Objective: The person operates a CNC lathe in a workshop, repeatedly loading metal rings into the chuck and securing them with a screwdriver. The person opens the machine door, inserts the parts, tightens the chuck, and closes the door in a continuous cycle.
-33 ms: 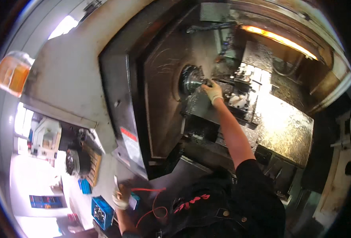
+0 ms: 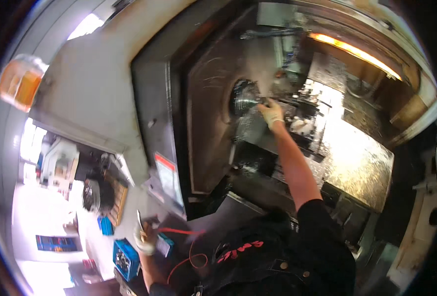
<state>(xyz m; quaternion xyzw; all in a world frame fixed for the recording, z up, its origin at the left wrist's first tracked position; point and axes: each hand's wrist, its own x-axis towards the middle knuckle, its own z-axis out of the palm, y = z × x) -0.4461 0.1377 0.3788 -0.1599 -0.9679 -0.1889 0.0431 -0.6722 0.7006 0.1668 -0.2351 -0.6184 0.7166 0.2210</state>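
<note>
My right hand (image 2: 273,113), in a pale glove, reaches into a lathe at the face of its round metal chuck (image 2: 245,97). Its fingers are closed at the chuck's front around something small and dark that I cannot make out. Lower left, my gloved left hand (image 2: 145,240) is wrapped round an air blow gun, whose slim metal nozzle (image 2: 139,218) points up. A red hose (image 2: 181,231) runs from beside this hand and loops down. Right of my right hand sits the tool holder block (image 2: 305,111), wet and shiny.
The lathe's dark door edge (image 2: 176,143) stands between my arms. A bright metal cover (image 2: 359,158) lies to the right, below a lit lamp (image 2: 354,53). Near my left hand is a blue bin (image 2: 125,261) of metal parts; a wooden pallet (image 2: 117,197) stands beyond.
The view has shifted slightly, with the lathe now further right. My left hand with the blow gun has moved a little up and left. My right hand stays at the chuck.
</note>
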